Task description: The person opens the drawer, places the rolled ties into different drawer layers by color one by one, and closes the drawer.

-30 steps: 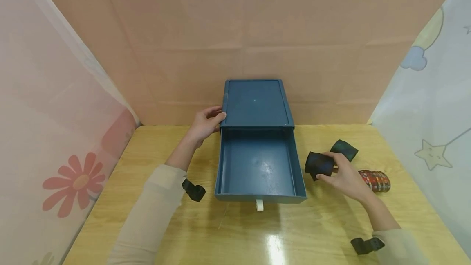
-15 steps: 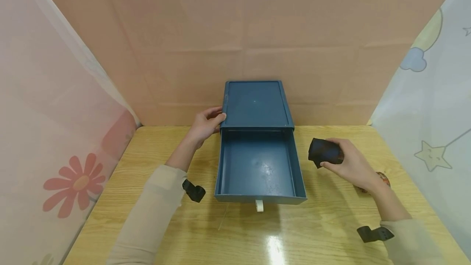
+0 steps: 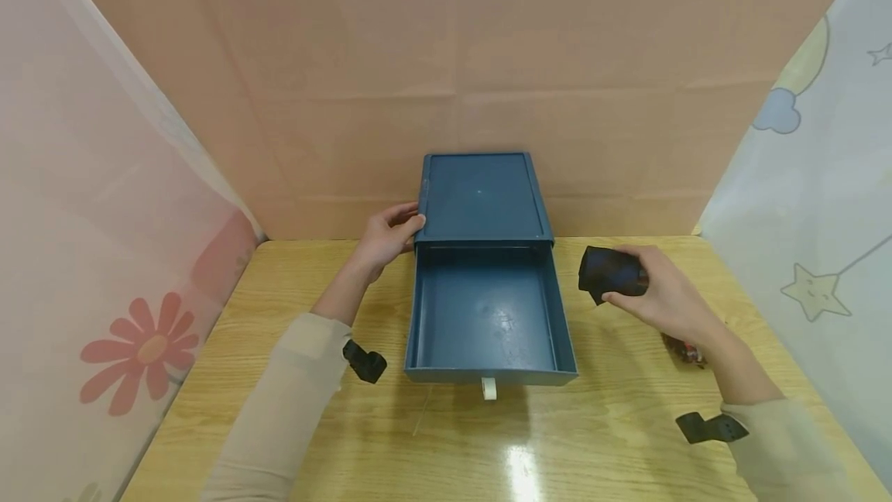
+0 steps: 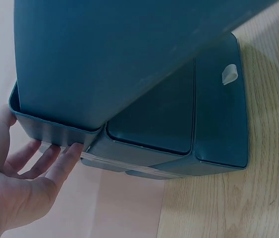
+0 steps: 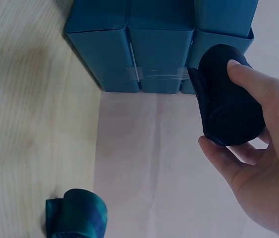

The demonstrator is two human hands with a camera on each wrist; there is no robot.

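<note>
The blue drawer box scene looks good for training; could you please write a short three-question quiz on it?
1. True or false: the drawer is pulled out and has nothing in it.
2. What does the right hand hold? A) a dark rolled cloth B) a white cup C) a pen
3. Where does the left hand rest?

Key:
1. True.
2. A: the dark rolled cloth, held above the table, to the right of the drawer.
3. Against the left side of the blue drawer box, fingers at its front corner.

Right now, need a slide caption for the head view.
Right hand holds a dark rolled cloth beside the open blue drawer; left hand steadies the case.
</note>
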